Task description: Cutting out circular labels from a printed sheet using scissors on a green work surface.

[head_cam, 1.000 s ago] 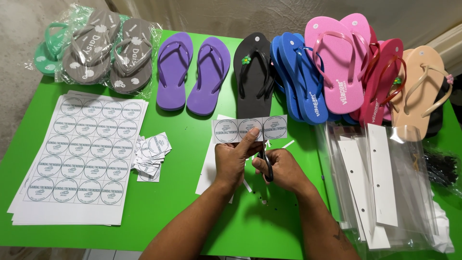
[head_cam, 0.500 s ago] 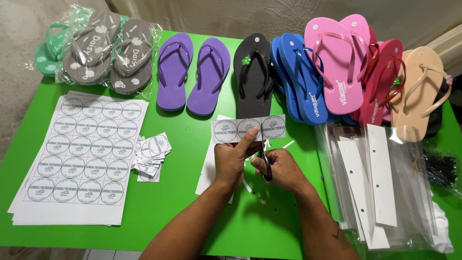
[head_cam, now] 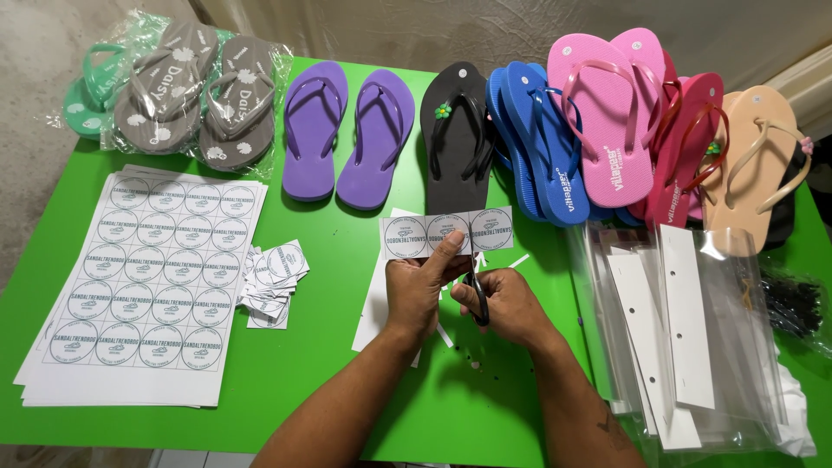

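Left hand (head_cam: 418, 286) pinches a paper strip of three round labels (head_cam: 446, 232), thumb on top, fingers closed under it. The strip sits just in front of the black flip-flop (head_cam: 457, 139), over the green table (head_cam: 329, 347). Right hand (head_cam: 507, 303) is closed around black scissors (head_cam: 477, 295), blades pointing up into the strip between the middle and right labels; how far the blades are open is hard to tell. Risks: the left thumb lies close to the cut line and could get nicked; a crooked cut could clip a label's ring; the loose right end could drop among the scraps. Pile of cut labels (head_cam: 273, 277) and uncut sheets (head_cam: 147, 277) lie left of the strip.
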